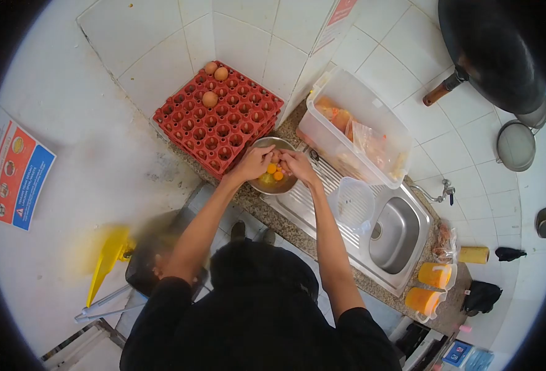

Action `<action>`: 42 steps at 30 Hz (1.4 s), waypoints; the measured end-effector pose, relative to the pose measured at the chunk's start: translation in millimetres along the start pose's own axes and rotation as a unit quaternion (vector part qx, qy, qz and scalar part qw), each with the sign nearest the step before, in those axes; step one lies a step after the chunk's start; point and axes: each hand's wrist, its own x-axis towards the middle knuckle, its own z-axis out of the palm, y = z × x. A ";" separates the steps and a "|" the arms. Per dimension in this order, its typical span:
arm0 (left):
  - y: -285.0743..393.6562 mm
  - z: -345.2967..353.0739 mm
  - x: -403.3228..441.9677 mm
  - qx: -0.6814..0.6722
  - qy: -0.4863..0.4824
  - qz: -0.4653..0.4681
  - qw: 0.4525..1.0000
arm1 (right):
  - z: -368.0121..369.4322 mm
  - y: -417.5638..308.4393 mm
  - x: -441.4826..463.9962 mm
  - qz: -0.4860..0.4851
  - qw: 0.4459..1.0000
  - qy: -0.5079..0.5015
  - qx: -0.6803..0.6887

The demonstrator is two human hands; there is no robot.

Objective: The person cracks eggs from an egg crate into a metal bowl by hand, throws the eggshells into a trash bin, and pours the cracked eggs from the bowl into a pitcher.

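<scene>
Bowl (287, 184) lies beneath left hand (255, 163) and right hand (298, 164)

Far left: egg trays (210, 131) are looking matt plastic; bowl (290, 183) to their right is showing smooth metal. Right: sink (398, 238) is gleaming metal; storage box (372, 102), farther, is appearing translucent plastic. Far right: pan handle (439, 93) is showing wood.

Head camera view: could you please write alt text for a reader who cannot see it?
A person's left hand and right hand meet over a metal bowl holding egg yolks; whatever they hold is unclear. To the left is a red tray with three eggs; to the right, a sink.
</scene>
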 end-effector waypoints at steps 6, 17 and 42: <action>14.8 -5.1 -2.0 0.004 0.000 -0.009 1.000 | 2.3 2.9 -0.1 0.007 1.000 0.019 0.015; 19.1 -5.1 -3.4 0.026 -0.026 0.020 0.999 | 9.5 19.4 5.6 -0.109 0.979 0.089 -0.147; 1.6 -7.3 -4.5 0.123 -0.001 0.158 0.980 | 4.6 8.0 -11.3 -0.160 0.940 0.123 -0.275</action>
